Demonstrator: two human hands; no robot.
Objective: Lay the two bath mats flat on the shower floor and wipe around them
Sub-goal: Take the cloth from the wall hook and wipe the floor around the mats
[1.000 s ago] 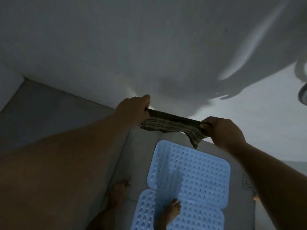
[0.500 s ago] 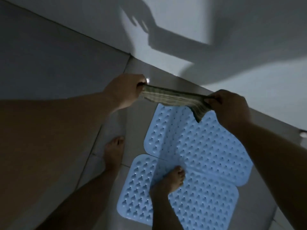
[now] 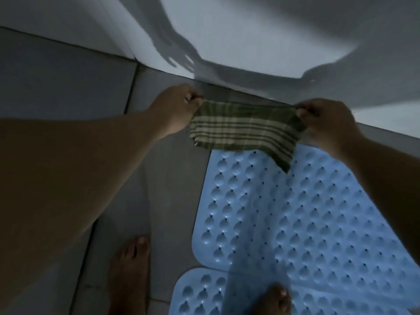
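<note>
Cloth [image 3: 244, 130] stretched btwn left hand [image 3: 175, 108] & right hand [image 3: 327, 123], both pinching corners, above mats [image 3: 306, 223].

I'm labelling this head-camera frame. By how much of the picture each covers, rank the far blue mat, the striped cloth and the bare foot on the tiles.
1. far blue mat
2. striped cloth
3. bare foot on the tiles, cropped by the frame, so unsure against the cloth.

The checked cloth [image 3: 244, 130], earlier a narrow bunched strip, now hangs opened wider (still pinched at both ends).
</note>
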